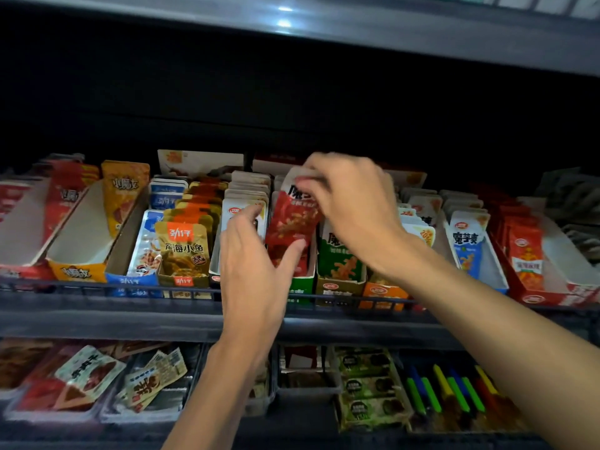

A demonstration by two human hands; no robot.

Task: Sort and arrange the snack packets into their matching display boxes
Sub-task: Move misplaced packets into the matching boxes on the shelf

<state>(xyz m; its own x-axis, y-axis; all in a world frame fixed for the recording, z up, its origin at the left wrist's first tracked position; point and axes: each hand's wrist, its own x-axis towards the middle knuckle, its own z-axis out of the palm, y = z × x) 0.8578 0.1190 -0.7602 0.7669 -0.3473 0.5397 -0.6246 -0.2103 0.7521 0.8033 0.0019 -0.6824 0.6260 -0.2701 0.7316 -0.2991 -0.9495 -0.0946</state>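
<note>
Your right hand [350,196] is motion-blurred and covers the top edge of the red packet [290,222]. Your left hand [256,258] hides most of the display box [215,267] just left of that packet.

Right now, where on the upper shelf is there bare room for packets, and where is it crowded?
Bare cardboard shows in the front of the far-left red box and the orange box beside it, and along the right of the far-right red box. The middle boxes, where the right hand pinches a red packet, are packed.
</note>
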